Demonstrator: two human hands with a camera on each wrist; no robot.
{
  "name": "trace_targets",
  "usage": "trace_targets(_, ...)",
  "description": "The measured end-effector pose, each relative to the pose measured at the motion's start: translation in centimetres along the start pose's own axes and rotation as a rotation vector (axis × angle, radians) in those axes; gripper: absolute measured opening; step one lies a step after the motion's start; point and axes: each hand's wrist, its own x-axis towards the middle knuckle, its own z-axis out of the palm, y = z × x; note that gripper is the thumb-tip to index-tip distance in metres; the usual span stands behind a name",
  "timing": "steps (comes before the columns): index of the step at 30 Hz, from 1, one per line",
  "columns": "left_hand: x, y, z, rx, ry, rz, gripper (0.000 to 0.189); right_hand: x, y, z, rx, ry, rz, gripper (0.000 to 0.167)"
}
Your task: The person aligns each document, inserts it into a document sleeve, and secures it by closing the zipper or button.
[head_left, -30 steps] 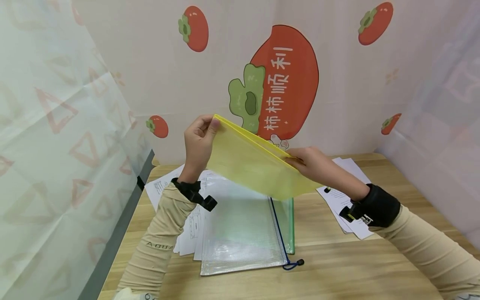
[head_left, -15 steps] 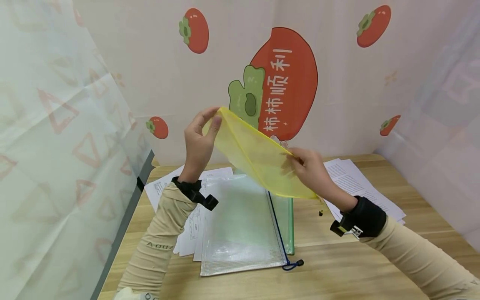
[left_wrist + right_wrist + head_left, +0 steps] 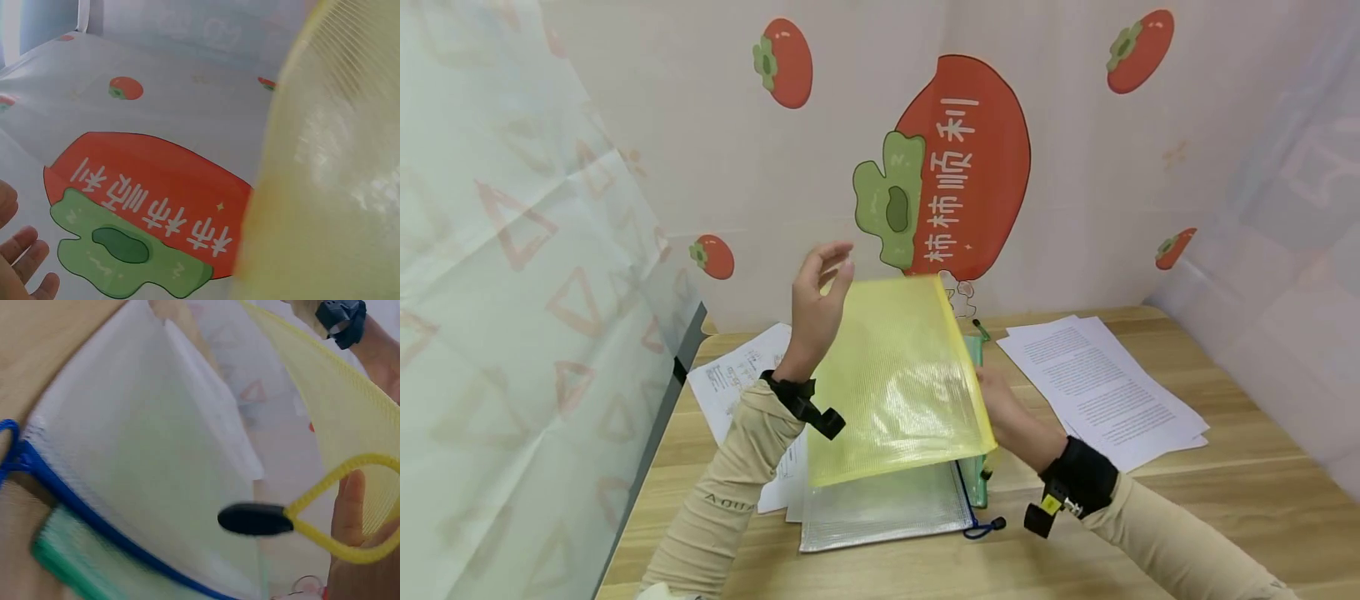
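A translucent yellow zip pouch [image 3: 895, 375] hangs tilted over the table. My right hand [image 3: 1013, 417] grips its zip edge on the right side; most of those fingers are hidden behind the pouch, though one digit shows against the mesh in the right wrist view. Near that grip dangles a yellow cord loop with a black end [image 3: 255, 519]. My left hand [image 3: 818, 312] is raised by the pouch's left edge, fingers loosely bent, apart from it in the left wrist view. Beneath lies a clear mesh zip pouch [image 3: 887, 512] with a blue zip, partly covering a green-edged pouch [image 3: 75, 556].
Printed sheets [image 3: 1097, 387] lie stacked at the right of the wooden table [image 3: 1150, 517]. More papers [image 3: 741, 371] stick out at the left, partly under the clear pouch. A curtain [image 3: 1060, 167] printed with persimmons stands behind the table.
The yellow pouch has turned and come down above the clear pouch. My left hand has let go of its corner. My right hand has moved lower and toward me, uncovering the right-hand sheets.
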Motion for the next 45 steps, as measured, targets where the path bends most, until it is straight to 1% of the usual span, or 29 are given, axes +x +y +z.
trace_targets(1,-0.2,-0.3,0.1,-0.008,-0.005,-0.03,0.03,0.1,1.0,0.1,-0.002,0.018,0.037,0.037)
trace_targets(2,-0.4,-0.6,0.2,-0.015,-0.009,-0.059,0.03,0.2,2.1,0.2,-0.018,0.03,0.055,0.038)
trace_targets(3,-0.6,-1.0,0.3,-0.023,-0.01,-0.089,0.029,0.3,3.0,0.3,-0.052,0.051,0.073,0.04)
trace_targets(5,-1.1,-1.6,0.6,-0.032,-0.013,-0.135,0.027,0.4,4.7,0.1,-0.164,0.086,0.073,0.048)
trace_targets(6,-1.3,-1.9,0.7,-0.036,-0.014,-0.155,0.027,0.4,5.4,-0.1,-0.234,0.106,0.064,0.052)
trace_targets(7,-1.5,-2.3,0.8,-0.041,-0.016,-0.173,0.026,0.5,5.9,-0.3,-0.301,0.126,0.049,0.053)
trace_targets(9,-1.9,-2.9,1.1,-0.047,-0.027,-0.21,0.026,0.6,6.6,-0.8,-0.438,0.169,-0.009,0.052)
trace_targets(11,-2.4,-3.5,1.5,-0.048,-0.042,-0.253,0.027,0.7,6.6,-1.4,-0.517,0.202,-0.071,0.048)
trace_targets(12,-2.6,-3.8,1.7,-0.053,-0.052,-0.278,0.028,0.8,6.5,-1.7,-0.538,0.213,-0.09,0.045)
trace_targets(14,-3.1,-4.4,2.3,-0.054,-0.07,-0.326,0.029,0.9,6.1,-2.3,-0.545,0.223,-0.112,0.042)
trace_targets(16,-3.5,-4.9,2.9,-0.052,-0.084,-0.372,0.03,1.1,5.5,-2.9,-0.512,0.207,-0.106,0.042)
trace_targets(18,-4.0,-5.4,3.7,-0.051,-0.095,-0.414,0.031,1.3,4.8,-3.7,-0.462,0.18,-0.085,0.042)
trace_targets(20,-4.4,-5.8,4.6,-0.043,-0.109,-0.456,0.033,1.6,4.1,-4.6,-0.412,0.151,-0.081,0.041)
trace_targets(22,-4.9,-6.0,5.6,-0.047,-0.143,-0.506,0.037,2.0,3.4,-5.9,-0.364,0.11,-0.077,0.042)
trace_targets(24,-5.3,-6.1,6.6,-0.049,-0.196,-0.556,0.042,2.4,2.6,-7.4,-0.333,0.064,-0.096,0.043)
trace_targets(27,-5.7,-6.2,8.5,-0.074,-0.295,-0.628,0.048,2.8,0.8,-10.3,-0.329,-0.013,-0.129,0.044)
trace_targets(30,-6.1,-6.0,10.8,-0.135,-0.375,-0.693,0.052,3.4,-1.2,-13.9,-0.356,-0.062,-0.171,0.042)
trace_targets(33,-6.4,-5.7,13.4,-0.239,-0.427,-0.768,0.056,4.1,-3.1,-17.7,-0.368,-0.082,-0.166,0.043)
trace_targets(36,-6.8,-5.8,16.2,-0.369,-0.449,-0.851,0.057,4.6,-4.7,-21.2,-0.405,-0.06,-0.113,0.047)
trace_targets(39,-7.2,-6.2,19.0,-0.497,-0.445,-0.953,0.057,5.0,-5.3,-24.4,-0.458,0.014,-0.06,0.053)
trace_targets(40,-7.4,-6.3,19.8,-0.538,-0.441,-0.986,0.056,5.0,-5.3,-25.3,-0.476,0.048,-0.046,0.054)
trace_targets(42,-7.8,-6.5,21.3,-0.605,-0.427,-1.048,0.056,5.2,-4.7,-27.1,-0.477,0.112,-0.014,0.057)
trace_targets(43,-8.0,-6.7,21.9,-0.632,-0.424,-1.075,0.055,5.2,-4.3,-27.8,-0.475,0.13,0.003,0.06)
trace_targets(45,-8.5,-7.0,23.3,-0.685,-0.395,-1.14,0.06,5.0,-3.1,-29.3,-0.465,0.148,0.046,0.065)
